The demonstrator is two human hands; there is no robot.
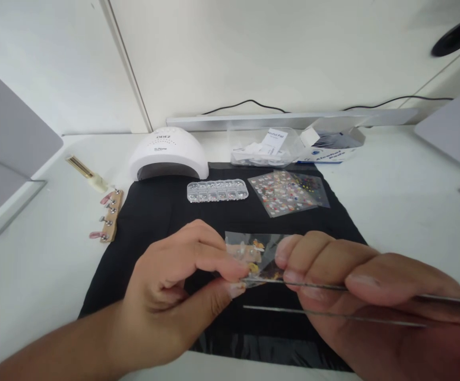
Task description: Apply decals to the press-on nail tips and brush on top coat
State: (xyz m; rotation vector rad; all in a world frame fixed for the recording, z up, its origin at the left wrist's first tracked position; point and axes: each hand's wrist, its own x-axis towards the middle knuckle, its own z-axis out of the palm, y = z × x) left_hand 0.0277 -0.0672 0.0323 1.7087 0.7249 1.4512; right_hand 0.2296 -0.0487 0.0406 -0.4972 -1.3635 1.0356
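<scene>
My left hand [182,286] pinches a small clear sticker sheet [259,246] between thumb and forefinger, at its lower left part. Orange and yellow designs show on the sheet, too small to make out fully. In my right hand [333,270] lies a pair of tweezers [277,308], its thin metal prongs apart and pointing left. The upper prong tip reaches to the lower edge of the sheet, by my left fingertips. My right fingertips rest at the sheet's right side. Both hands are raised above a black cloth [158,211].
Behind the hands are a clear compartment case [217,191], two overlapping sticker sheets [281,193], a white nail lamp [168,153], a tub of alcohol pads [265,148] and an alcohol pad box [333,145]. At left stand a wooden nail-tip holder [111,216] and a brush-like tool [87,172].
</scene>
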